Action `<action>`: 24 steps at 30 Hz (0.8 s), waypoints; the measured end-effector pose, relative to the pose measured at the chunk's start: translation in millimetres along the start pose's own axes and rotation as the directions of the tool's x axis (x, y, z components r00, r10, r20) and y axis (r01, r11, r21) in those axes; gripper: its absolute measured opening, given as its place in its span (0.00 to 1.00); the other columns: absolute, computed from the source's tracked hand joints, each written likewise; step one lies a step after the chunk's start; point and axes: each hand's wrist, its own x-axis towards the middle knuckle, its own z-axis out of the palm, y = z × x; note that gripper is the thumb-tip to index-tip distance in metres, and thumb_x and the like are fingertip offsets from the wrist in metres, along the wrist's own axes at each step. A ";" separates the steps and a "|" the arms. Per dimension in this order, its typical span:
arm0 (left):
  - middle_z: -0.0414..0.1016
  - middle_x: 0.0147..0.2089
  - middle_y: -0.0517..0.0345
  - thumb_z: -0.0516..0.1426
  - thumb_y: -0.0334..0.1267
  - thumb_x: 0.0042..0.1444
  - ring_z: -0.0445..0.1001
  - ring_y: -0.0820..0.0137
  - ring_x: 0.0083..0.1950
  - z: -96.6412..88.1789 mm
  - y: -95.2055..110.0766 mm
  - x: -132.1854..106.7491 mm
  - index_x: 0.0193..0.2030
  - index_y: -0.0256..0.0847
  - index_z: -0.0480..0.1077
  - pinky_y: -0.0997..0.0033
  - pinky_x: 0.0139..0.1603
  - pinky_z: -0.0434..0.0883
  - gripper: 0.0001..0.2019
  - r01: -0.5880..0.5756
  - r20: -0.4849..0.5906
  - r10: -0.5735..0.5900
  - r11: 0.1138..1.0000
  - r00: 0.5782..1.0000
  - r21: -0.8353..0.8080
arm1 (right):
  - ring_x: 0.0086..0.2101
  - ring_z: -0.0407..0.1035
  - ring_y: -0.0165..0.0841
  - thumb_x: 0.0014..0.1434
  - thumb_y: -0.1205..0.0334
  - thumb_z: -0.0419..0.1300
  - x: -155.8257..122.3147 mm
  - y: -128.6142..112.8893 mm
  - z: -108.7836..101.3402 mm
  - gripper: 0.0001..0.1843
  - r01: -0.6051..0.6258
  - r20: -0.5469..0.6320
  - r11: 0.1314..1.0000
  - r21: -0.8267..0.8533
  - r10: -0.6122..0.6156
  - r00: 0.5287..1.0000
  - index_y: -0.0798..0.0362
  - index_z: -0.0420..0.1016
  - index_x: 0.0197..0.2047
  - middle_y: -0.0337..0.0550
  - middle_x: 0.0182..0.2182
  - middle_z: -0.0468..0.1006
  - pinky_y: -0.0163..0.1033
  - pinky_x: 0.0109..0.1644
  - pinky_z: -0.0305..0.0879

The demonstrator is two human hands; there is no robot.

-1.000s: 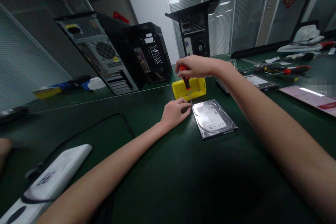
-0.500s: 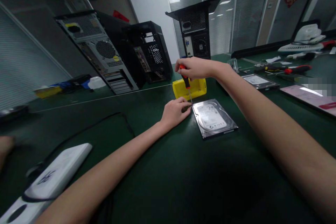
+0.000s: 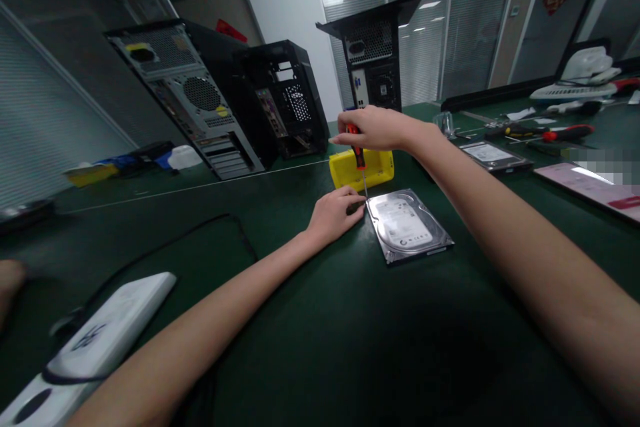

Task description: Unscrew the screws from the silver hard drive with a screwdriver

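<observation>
Your R hand [image 3: 373, 127] grips the screwdriver [image 3: 359, 159], now more upright than a sec ago; tip's at same far-L corner of HDD [image 3: 403, 223], so work spot seems unchanged; L hand [image 3: 329, 215]: fingers narrow by that corner, can't tell if holding; yellow case [image 3: 378, 177] crowds HDD's far edge; more room nearside, green table [image 3: 345, 320].

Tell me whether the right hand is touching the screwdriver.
Touching. The head view shows the right hand wrapped around the red-and-black handle of the screwdriver, gripping it from above, with the shaft pointing down.
</observation>
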 end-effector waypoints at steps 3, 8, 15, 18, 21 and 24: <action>0.73 0.41 0.55 0.52 0.40 0.58 0.72 0.68 0.39 -0.2 0.2 0.2 0.45 0.42 0.74 0.70 0.37 0.68 0.13 -0.003 -0.003 0.003 1.000 1.000 0.002 | 0.35 0.66 0.37 0.61 0.47 0.40 -0.7 -2.2 0.6 0.26 -0.013 -0.002 1.000 -0.006 0.013 1.000 0.54 0.67 0.50 0.51 0.38 0.74 0.41 0.37 0.57; 0.74 0.41 0.55 0.52 0.40 0.58 0.72 0.68 0.39 -0.2 0.5 0.5 0.44 0.42 0.74 0.70 0.37 0.68 0.13 -0.004 0.001 0.004 1.000 1.000 0.004 | 0.35 0.66 0.35 0.62 0.53 0.41 1.0 -2.3 2.8 0.23 0.049 0.017 0.997 0.059 -0.050 0.999 0.53 0.61 0.55 0.48 0.38 0.73 0.40 0.40 0.58; 0.74 0.42 0.54 0.52 0.40 0.58 0.72 0.68 0.39 -0.4 1.0 0.9 0.45 0.42 0.74 0.69 0.37 0.68 0.12 -0.008 -0.003 0.008 1.000 1.000 0.006 | 0.34 0.64 0.34 0.62 0.52 0.41 4.7 -4.6 2.4 0.22 0.085 0.053 0.994 0.075 -0.089 0.995 0.56 0.62 0.51 0.49 0.37 0.73 0.38 0.39 0.57; 0.74 0.42 0.55 0.52 0.39 0.58 0.72 0.68 0.39 0.1 0.8 0.8 0.44 0.42 0.74 0.69 0.37 0.68 0.12 -0.009 -0.008 0.009 1.000 1.000 0.002 | 0.32 0.64 0.33 0.62 0.51 0.41 5.1 -5.9 1.1 0.22 0.074 0.072 0.994 0.076 -0.080 0.994 0.56 0.63 0.50 0.49 0.37 0.73 0.38 0.38 0.57; 0.74 0.41 0.55 0.52 0.40 0.59 0.72 0.68 0.39 0.4 0.4 0.4 0.44 0.42 0.74 0.70 0.36 0.68 0.12 -0.012 -0.010 0.012 1.000 1.000 0.001 | 0.31 0.64 0.32 0.62 0.50 0.42 4.7 -6.8 0.5 0.22 0.078 0.060 0.993 0.085 -0.083 0.995 0.56 0.64 0.48 0.49 0.36 0.72 0.38 0.38 0.57; 0.74 0.41 0.55 0.52 0.40 0.59 0.72 0.69 0.38 0.2 0.3 0.1 0.45 0.42 0.74 0.70 0.35 0.68 0.13 -0.012 -0.009 0.012 1.000 1.000 0.003 | 0.31 0.64 0.32 0.62 0.50 0.42 4.2 -6.9 0.7 0.21 0.082 0.042 0.993 0.082 -0.086 0.995 0.56 0.65 0.47 0.48 0.35 0.72 0.37 0.37 0.57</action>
